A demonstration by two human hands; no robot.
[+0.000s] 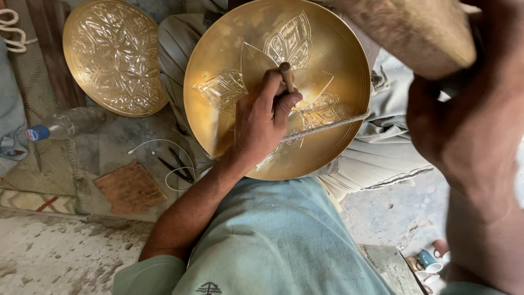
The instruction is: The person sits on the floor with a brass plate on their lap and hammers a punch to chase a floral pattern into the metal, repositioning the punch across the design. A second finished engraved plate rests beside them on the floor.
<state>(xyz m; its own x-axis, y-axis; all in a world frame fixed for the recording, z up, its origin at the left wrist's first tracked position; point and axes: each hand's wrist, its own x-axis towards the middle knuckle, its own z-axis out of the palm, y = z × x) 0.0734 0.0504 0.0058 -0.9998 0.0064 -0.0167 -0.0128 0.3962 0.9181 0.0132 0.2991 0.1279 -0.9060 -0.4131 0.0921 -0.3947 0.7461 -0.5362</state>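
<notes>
Plate: the brass plate (338,60) rested tilted on my lap, round, golden, with a ringed rim.
Pattern: four leaf-shaped petals spread from its middle; three were filled with fine chased lines, and the one on top left was only outlined and smooth.
Left hand: my left hand (263,117) lay on the plate's centre, fingers wrapped round a chisel (286,75) that stood on the metal.
Right hand: my right hand (464,125) was up close to the camera and blurred, closed round a wooden mallet (415,30) above the plate's right edge.
Rod: a thin rod (327,125) lay across the plate's lower right.
Second plate: a fully patterned plate (112,54) lay on the floor at left, well apart.
</notes>
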